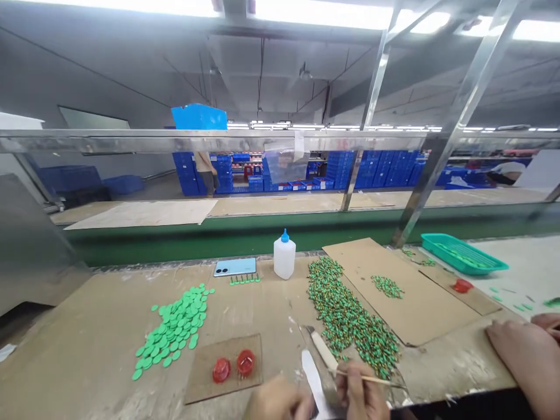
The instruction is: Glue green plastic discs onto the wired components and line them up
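Observation:
My right hand point(361, 389), at the near edge of the table, pinches a thin wooden stick point(380, 380) that points to the right with a dark tip. My left hand point(280, 399) is smeared by motion just left of a white flat strip point(311, 373); its fingers are unclear. Between the strip and a large heap of small green-and-gold pieces point(345, 315) lies a pale-handled tool point(322, 348). Left of my hands, two red cups point(245, 363) rest on a brown board point(205, 373). Farther left is a pile of flat green discs point(175, 326).
A white squeeze bottle point(284, 259) with a blue cap stands at the back, beside a light-blue phone point(235, 266) and a row of small green pieces point(245, 280). Cardboard point(420, 309) lies right of the heap. A green basket point(464, 254) and another person's hands point(520, 344) are at the right.

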`<state>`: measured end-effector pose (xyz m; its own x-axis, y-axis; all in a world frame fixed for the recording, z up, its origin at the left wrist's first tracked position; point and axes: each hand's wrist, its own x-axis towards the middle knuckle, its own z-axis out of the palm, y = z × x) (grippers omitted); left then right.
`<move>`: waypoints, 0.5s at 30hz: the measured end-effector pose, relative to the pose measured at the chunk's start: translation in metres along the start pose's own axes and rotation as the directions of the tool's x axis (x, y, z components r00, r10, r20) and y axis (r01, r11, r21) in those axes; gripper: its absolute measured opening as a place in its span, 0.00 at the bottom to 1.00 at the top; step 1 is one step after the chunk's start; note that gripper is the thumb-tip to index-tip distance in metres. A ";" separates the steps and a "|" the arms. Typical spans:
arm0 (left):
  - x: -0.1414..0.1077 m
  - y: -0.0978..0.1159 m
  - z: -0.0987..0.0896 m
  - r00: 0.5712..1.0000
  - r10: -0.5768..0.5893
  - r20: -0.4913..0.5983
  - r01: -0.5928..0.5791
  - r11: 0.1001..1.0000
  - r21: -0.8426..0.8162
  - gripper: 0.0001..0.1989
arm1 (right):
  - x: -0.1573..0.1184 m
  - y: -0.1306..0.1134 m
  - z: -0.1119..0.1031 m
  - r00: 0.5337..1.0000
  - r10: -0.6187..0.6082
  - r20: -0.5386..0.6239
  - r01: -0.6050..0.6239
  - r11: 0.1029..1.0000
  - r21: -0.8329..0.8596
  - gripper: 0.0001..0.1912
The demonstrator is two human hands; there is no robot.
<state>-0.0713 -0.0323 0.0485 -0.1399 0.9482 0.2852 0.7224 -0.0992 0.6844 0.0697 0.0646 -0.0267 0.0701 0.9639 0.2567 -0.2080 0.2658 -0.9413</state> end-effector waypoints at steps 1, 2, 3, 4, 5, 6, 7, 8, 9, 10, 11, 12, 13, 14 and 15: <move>0.010 -0.002 0.001 1.000 -0.017 0.010 0.017 1.000 0.005 0.09 | 0.006 0.000 -0.009 0.997 -0.064 -0.040 0.063 0.998 -0.014 0.23; 0.022 -0.003 0.002 0.999 -0.039 0.009 0.039 0.999 0.013 0.13 | 0.012 0.001 -0.016 0.992 -0.113 -0.056 0.113 0.994 -0.015 0.22; 0.037 -0.003 0.004 0.996 -0.089 -0.008 0.089 0.995 0.053 0.13 | 0.018 0.003 -0.023 0.988 -0.146 -0.059 0.146 0.989 -0.001 0.22; 0.052 -0.001 0.007 0.995 -0.097 0.039 0.091 0.987 0.131 0.13 | 0.023 0.004 -0.028 0.985 -0.158 -0.068 0.160 0.987 0.025 0.22; 0.068 0.001 0.011 0.991 -0.089 0.104 0.064 0.973 0.223 0.13 | 0.027 0.006 -0.032 0.986 -0.152 -0.072 0.156 0.987 0.045 0.22; 0.082 0.003 0.015 0.987 -0.090 0.131 0.055 0.968 0.245 0.14 | 0.030 0.008 -0.034 0.987 -0.142 -0.076 0.147 0.987 0.063 0.22; 0.096 0.005 0.020 0.985 -0.088 0.151 0.049 0.967 0.250 0.13 | 0.031 0.010 -0.036 0.989 -0.127 -0.076 0.133 0.988 0.077 0.22; 0.107 0.007 0.025 0.981 -0.084 0.173 0.037 0.965 0.259 0.12 | 0.032 0.012 -0.036 0.991 -0.114 -0.071 0.120 0.989 0.088 0.21; 0.116 0.008 0.030 0.976 -0.079 0.202 0.024 0.965 0.261 0.10 | 0.032 0.013 -0.036 0.993 -0.104 -0.063 0.109 0.989 0.098 0.21; 0.122 0.010 0.035 0.970 -0.076 0.230 0.013 0.964 0.266 0.08 | 0.032 0.014 -0.036 0.994 -0.095 -0.053 0.100 0.989 0.107 0.21; 0.126 0.011 0.040 0.964 -0.076 0.256 0.003 0.962 0.274 0.07 | 0.031 0.014 -0.036 0.995 -0.089 -0.043 0.094 0.989 0.116 0.20; 0.128 0.012 0.044 0.957 -0.076 0.280 -0.007 0.959 0.282 0.05 | 0.030 0.014 -0.036 0.996 -0.087 -0.035 0.091 0.988 0.126 0.20; 0.128 0.013 0.047 0.951 -0.074 0.300 -0.017 0.957 0.289 0.04 | 0.030 0.014 -0.036 0.996 -0.087 -0.031 0.090 0.987 0.137 0.20; 0.126 0.013 0.050 0.946 -0.068 0.317 -0.030 0.955 0.294 0.03 | 0.029 0.013 -0.037 0.996 -0.087 -0.028 0.091 0.985 0.149 0.19; 0.124 0.014 0.052 0.941 -0.060 0.334 -0.044 0.955 0.295 0.03 | 0.029 0.013 -0.037 0.996 -0.090 -0.030 0.093 0.983 0.161 0.19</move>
<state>-0.0431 0.0999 0.0583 0.0513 0.9987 0.0034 0.8953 -0.0475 0.4429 0.1049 0.0957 -0.0393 0.1173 0.9355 0.3334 -0.3550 0.3530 -0.8657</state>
